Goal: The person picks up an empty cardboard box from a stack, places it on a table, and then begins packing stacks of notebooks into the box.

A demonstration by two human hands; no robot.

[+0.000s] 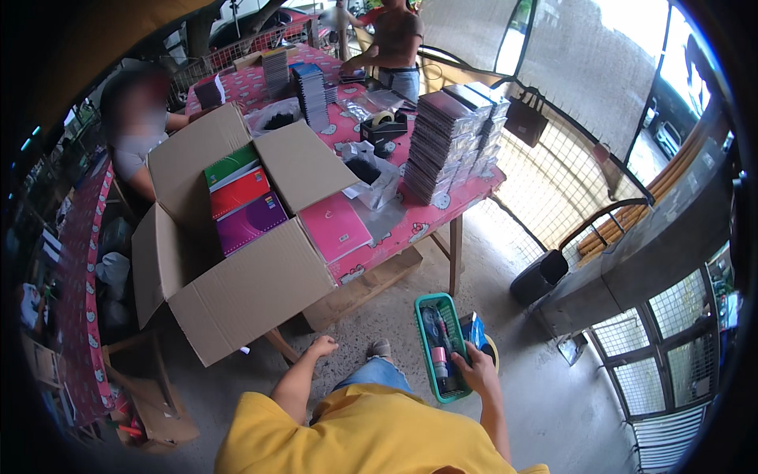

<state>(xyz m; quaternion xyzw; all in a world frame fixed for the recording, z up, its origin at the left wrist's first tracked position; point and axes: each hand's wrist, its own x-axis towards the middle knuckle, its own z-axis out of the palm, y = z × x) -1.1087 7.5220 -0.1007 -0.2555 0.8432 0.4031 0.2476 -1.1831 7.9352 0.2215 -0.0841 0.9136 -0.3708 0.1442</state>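
My right hand (479, 370) grips the right rim of a green plastic basket (421, 347) beside my body. Inside the basket lie dark tools or cords and a pink-and-dark cylindrical thing (439, 358). Just beyond that hand are a blue packet (474, 329) and a pale roll, perhaps tape, partly hidden by my fingers. My left hand (322, 346) hangs low in front of me, its fingers curled in a loose fist with nothing visible in them. Ahead stands an open cardboard box (253, 272) holding green, red and purple notebooks (241, 193).
A table with a pink patterned cloth (395, 245) carries pink notebooks (335, 227), wrapped stacks (450, 142), a tape dispenser (384, 130) and plastic bags. One person stands left of the box, another at the far side. A black bin (539, 276) stands by a concrete post at right.
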